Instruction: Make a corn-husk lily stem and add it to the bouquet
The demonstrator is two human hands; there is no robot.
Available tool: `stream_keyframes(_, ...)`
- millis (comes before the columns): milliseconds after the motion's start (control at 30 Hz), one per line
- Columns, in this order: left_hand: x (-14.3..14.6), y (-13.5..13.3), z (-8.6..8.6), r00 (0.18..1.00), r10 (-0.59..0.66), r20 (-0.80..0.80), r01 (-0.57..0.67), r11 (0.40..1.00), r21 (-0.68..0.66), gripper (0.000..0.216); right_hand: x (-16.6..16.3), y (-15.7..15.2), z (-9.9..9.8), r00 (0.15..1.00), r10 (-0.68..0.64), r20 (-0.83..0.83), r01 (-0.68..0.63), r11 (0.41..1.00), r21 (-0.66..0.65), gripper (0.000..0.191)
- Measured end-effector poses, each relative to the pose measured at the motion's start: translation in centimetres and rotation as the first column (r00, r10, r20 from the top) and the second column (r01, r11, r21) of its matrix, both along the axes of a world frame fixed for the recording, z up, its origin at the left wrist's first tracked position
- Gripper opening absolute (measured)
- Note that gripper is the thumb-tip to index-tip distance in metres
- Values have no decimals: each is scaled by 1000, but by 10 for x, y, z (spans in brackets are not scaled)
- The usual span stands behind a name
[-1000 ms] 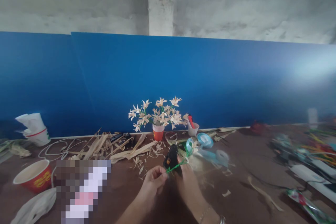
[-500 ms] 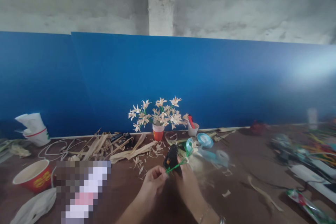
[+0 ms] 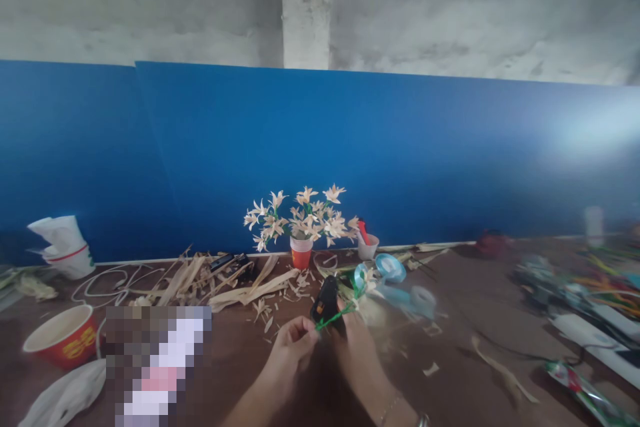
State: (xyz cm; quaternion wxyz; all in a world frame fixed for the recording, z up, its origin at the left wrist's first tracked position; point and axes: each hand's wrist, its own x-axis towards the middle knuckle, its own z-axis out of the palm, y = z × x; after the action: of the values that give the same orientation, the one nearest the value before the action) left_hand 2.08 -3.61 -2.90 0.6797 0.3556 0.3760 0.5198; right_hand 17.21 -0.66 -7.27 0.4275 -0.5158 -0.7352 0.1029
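My left hand (image 3: 295,345) is closed, thumb and forefinger pinching the lower end of a green-wrapped flower stem (image 3: 331,316). Higher up, the stem runs to my right hand (image 3: 357,347), whose fingers are curled at it and partly hidden. Past the right hand a pale flower (image 3: 370,278) with green beneath its petals shows at the stem's upper end, though it is blurred. Between and just beyond my hands is a black object (image 3: 327,295) with an orange mark; its kind is unclear, and I cannot tell whether the right hand touches it.
Pale handmade flowers (image 3: 307,213) stand in a red paper cup (image 3: 301,257). Dried husk strips (image 3: 185,277) and scraps lie to the left. Blue tape rolls (image 3: 391,268) and a white cup (image 3: 369,248) are behind right. A red bowl (image 3: 65,337) stands left; cluttered wires (image 3: 607,270) lie right.
Almost nothing differs. Both hands keep their places on the green stem, and the things on the table lie as before.
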Motion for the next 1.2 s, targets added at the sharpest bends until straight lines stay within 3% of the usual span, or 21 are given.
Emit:
stream_keyframes(300,0,0,1,1000,-18,16,18,1000,-10,37,0,0,-1,1000,28,-10,-28,999,-19,46)
stream_keyframes(700,0,0,1,1000,6,22,-6,1000,-5,36,0,1,-4,1000,-3,-7,3,998,69,45)
stream_keyframes(1200,0,0,2,1000,5,25,-5,1000,-9,35,0,0,0,1000,6,-6,-6,1000,-6,44)
